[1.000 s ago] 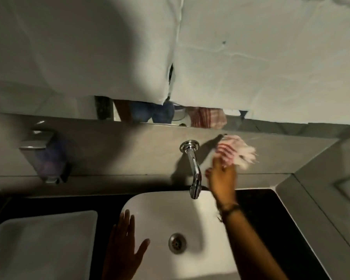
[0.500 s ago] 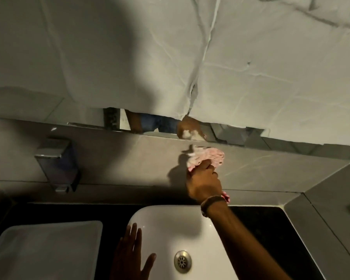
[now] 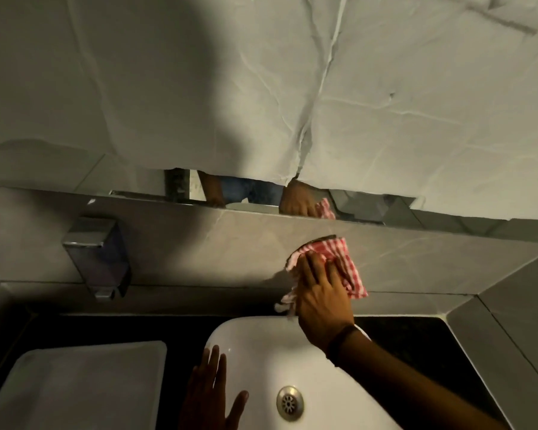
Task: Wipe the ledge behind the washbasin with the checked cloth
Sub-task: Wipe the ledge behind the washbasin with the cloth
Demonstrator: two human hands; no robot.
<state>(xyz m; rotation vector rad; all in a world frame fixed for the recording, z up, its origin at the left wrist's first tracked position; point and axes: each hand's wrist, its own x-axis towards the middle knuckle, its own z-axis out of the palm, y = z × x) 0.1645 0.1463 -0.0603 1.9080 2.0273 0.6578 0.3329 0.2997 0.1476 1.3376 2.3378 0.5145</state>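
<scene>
Mid-wipe, the right hand (image 3: 322,293) presses the checked cloth (image 3: 330,262) flat on the grey ledge (image 3: 199,243) behind the washbasin (image 3: 261,352), left hand (image 3: 213,395) open, bracing on its rim; next stroke likely needs steady sideways pressure.

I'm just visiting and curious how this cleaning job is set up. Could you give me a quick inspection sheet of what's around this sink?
Surface: grey tiled ledge behind the white washbasin, dark counter around it.
Job's things: checked cloth pressed flat on the tiles.
Clutter: soap dispenser on the wall; white tray left of the basin.
Grips: right hand flat on the cloth; left hand open on the basin rim.
Cables: nothing seen.
Surroundings: mirror mostly covered by crumpled paper; tap hidden.
</scene>
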